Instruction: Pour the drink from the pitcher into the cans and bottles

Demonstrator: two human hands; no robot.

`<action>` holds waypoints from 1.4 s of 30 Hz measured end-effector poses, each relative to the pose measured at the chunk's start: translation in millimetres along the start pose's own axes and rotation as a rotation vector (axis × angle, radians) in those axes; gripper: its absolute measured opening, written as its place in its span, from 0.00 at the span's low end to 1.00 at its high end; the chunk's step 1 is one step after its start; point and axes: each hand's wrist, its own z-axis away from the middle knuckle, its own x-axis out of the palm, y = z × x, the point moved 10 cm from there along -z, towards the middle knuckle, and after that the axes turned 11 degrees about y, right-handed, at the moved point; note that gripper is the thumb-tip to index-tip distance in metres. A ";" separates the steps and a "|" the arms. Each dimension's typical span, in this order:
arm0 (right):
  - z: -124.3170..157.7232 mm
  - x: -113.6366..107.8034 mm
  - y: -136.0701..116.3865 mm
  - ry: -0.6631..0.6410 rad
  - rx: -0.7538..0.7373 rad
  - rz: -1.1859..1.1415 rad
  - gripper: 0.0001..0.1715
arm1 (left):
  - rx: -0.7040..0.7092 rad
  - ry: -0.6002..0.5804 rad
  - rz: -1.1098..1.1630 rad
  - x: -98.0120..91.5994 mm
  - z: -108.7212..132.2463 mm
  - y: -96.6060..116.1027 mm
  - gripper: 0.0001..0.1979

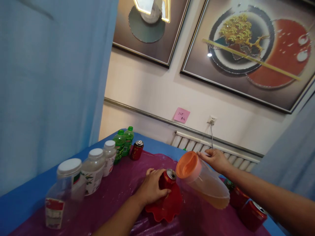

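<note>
My left hand is wrapped round a red drink can. The can is upright, its top facing up, over a red dish with a scalloped edge. Whether the can rests on the dish is hidden. To the right, my right hand holds a clear plastic pitcher with an orange lid. The pitcher is tilted, its lid end leaning left close to the can's top. Brownish liquid lies in its lower part. The right hand's grip is partly hidden behind the pitcher.
Lidded clear jars, green bottles and a dark red can line the left side. More red cans stand at right. A purple sheet covers the blue table. A radiator is behind.
</note>
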 end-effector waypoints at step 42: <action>2.9 -0.6 0.4 -0.016 0.028 -0.038 0.34 | 0.001 -0.004 -0.005 0.4 0.4 -0.5 0.34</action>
